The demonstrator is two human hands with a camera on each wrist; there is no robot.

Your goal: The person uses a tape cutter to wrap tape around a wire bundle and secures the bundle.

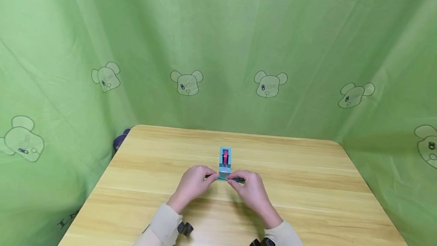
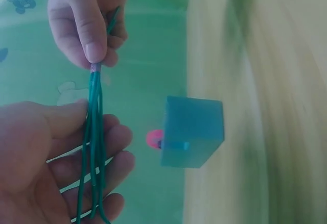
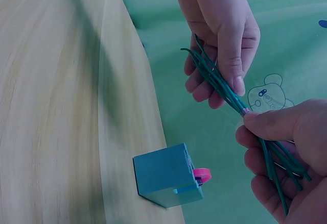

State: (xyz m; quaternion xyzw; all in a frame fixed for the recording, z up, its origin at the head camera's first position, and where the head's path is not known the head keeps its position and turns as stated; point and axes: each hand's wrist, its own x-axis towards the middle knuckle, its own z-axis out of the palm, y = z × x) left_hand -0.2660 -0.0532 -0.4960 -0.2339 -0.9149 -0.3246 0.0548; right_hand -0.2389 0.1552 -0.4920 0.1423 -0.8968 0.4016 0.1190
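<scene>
A bundle of thin green strands (image 2: 94,96), like wires or cords, is held level between both hands above the table. A narrow purplish band (image 3: 246,111) wraps it near its middle. My left hand (image 1: 194,181) pinches the strands on one side of the band, thumb against fingers, with loose ends spreading over its fingers. At the band itself, my right hand (image 1: 249,189) pinches the bundle between thumb and fingertips; more loose ends fan out across its palm side. Just beyond the hands stands a blue tape dispenser (image 1: 225,161) with a pink roll (image 1: 225,157).
The light wooden table (image 1: 290,162) runs back to a green curtain (image 1: 228,101) printed with bear heads, which also hangs at both sides. Dark wrist cameras (image 1: 185,229) sit below the beige sleeves (image 1: 162,223).
</scene>
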